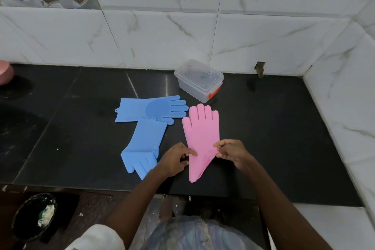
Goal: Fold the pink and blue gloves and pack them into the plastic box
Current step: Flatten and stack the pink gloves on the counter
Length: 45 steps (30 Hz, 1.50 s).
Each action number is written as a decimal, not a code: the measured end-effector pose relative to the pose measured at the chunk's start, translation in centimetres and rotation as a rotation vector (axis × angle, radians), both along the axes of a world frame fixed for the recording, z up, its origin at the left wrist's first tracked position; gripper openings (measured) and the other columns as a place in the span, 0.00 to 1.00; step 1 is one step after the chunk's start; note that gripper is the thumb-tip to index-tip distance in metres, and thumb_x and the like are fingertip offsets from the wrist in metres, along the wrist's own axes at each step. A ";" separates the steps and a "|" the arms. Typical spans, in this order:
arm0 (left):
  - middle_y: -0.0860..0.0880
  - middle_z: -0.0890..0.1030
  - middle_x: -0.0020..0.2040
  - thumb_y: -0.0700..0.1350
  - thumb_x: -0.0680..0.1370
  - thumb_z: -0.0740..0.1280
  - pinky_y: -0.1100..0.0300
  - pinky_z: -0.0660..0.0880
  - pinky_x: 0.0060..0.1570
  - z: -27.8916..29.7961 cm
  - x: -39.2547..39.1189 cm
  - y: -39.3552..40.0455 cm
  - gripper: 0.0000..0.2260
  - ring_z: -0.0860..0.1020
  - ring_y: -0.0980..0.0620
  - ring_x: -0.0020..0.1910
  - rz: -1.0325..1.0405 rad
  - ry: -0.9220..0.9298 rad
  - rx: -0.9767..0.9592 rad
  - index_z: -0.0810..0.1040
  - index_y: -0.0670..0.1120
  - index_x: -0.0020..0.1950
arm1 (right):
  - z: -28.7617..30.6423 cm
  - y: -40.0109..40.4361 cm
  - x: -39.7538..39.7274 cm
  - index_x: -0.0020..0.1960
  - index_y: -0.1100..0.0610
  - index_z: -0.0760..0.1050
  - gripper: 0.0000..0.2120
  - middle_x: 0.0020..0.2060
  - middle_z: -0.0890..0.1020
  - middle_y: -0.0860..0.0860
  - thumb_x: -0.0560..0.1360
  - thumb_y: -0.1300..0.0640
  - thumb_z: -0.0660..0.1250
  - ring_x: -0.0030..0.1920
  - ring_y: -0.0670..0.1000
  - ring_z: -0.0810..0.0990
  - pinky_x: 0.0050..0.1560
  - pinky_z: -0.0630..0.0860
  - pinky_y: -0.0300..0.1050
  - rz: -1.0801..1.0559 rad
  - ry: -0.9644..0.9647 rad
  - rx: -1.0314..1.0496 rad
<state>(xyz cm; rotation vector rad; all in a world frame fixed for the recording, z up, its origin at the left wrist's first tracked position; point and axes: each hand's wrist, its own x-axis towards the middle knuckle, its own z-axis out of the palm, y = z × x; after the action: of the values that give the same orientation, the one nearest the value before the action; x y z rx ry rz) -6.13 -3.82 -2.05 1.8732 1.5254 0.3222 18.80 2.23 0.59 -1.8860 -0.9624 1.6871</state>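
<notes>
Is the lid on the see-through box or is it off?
On. The clear lid sits flat on top of the plastic box, and the orange clasp is at its near end. Whether it is latched cannot be told.

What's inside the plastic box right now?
The plastic box has its lid on; through the clear walls no glove shows inside. Pink glove and both blue gloves lie on the counter. Its floor isn't fully visible.

Head-worn view, angled down, near countertop (pixel 263 128)

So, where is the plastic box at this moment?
In the head view, the plastic box stands closed at the back of the dark counter, near the tiled wall, beyond the pink glove.
</notes>
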 end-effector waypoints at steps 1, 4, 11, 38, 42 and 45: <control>0.53 0.75 0.54 0.39 0.76 0.77 0.70 0.73 0.53 -0.1 -0.1 -0.3 0.20 0.76 0.56 0.50 -0.012 -0.010 0.013 0.84 0.56 0.65 | 0.0 0.0 0.0 0.50 0.67 0.84 0.09 0.46 0.85 0.57 0.78 0.74 0.66 0.40 0.52 0.86 0.37 0.84 0.39 -0.055 0.055 -0.034; 0.54 0.74 0.59 0.44 0.75 0.79 0.66 0.76 0.55 -0.3 -0.1 -1.2 0.21 0.75 0.56 0.55 -0.050 0.012 0.096 0.83 0.55 0.67 | -0.1 0.1 -0.2 0.52 0.69 0.84 0.08 0.48 0.86 0.57 0.78 0.74 0.66 0.41 0.53 0.86 0.36 0.84 0.38 -0.105 0.060 -0.056; 0.47 0.86 0.59 0.36 0.71 0.79 0.55 0.84 0.39 -0.7 0.4 -2.6 0.14 0.85 0.47 0.52 -0.248 0.248 0.602 0.90 0.49 0.53 | 0.0 -0.9 1.6 0.49 0.56 0.86 0.21 0.44 0.81 0.50 0.77 0.74 0.57 0.43 0.51 0.81 0.42 0.81 0.44 0.540 -0.419 0.378; 0.50 0.79 0.33 0.54 0.84 0.63 0.56 0.72 0.36 -0.1 2.0 0.2 0.21 0.77 0.51 0.35 0.588 -0.095 -0.082 0.73 0.47 0.33 | -1.7 -2.4 0.3 0.38 0.59 0.77 0.13 0.40 0.80 0.50 0.81 0.60 0.64 0.43 0.48 0.78 0.46 0.74 0.45 0.402 -0.513 0.494; 0.52 0.82 0.39 0.56 0.85 0.63 0.57 0.73 0.37 0.1 2.0 0.3 0.16 0.80 0.52 0.39 0.518 -0.056 -0.040 0.78 0.49 0.41 | -1.3 -2.1 -0.8 0.32 0.59 0.68 0.25 0.32 0.75 0.54 0.84 0.47 0.63 0.34 0.51 0.72 0.37 0.68 0.48 0.222 -0.391 0.440; 0.53 0.81 0.41 0.55 0.86 0.61 0.58 0.72 0.36 0.4 2.4 0.3 0.14 0.80 0.52 0.40 0.453 -0.002 0.046 0.78 0.48 0.49 | -1.3 -1.9 -1.6 0.35 0.60 0.73 0.24 0.35 0.78 0.54 0.78 0.41 0.70 0.37 0.52 0.77 0.40 0.74 0.50 0.222 -0.449 0.433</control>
<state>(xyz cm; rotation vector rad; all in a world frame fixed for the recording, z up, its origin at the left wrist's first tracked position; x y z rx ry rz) -3.76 -3.48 -1.66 1.5421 1.9487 0.5663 17.20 0.32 -0.69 -1.9332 -1.6148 1.0457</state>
